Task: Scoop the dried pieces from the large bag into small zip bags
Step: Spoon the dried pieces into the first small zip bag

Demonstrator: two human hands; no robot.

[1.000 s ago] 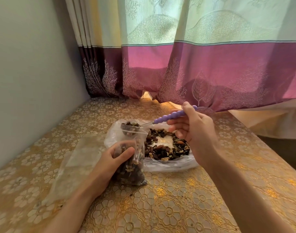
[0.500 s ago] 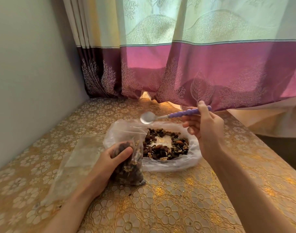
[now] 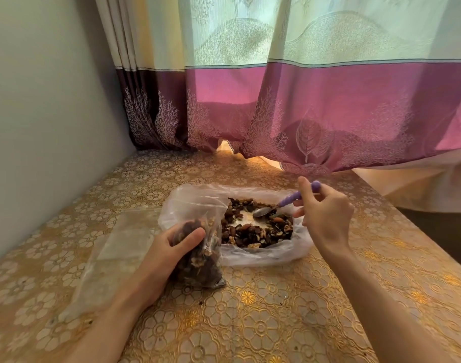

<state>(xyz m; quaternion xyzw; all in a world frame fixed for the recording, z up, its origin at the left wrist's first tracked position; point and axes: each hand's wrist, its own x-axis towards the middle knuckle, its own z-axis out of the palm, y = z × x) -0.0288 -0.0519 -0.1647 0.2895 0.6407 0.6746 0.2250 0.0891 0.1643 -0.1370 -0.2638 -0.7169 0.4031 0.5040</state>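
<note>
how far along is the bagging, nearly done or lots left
Partly done. The small zip bag, held upright by the left hand, is already well filled with dried pieces. In hand: the right hand holds the purple-handled spoon, bowl down in the large bag for another scoop. Left: a ring of pieces remains in the large bag, and empty zip bags lie flat to the left.
</note>
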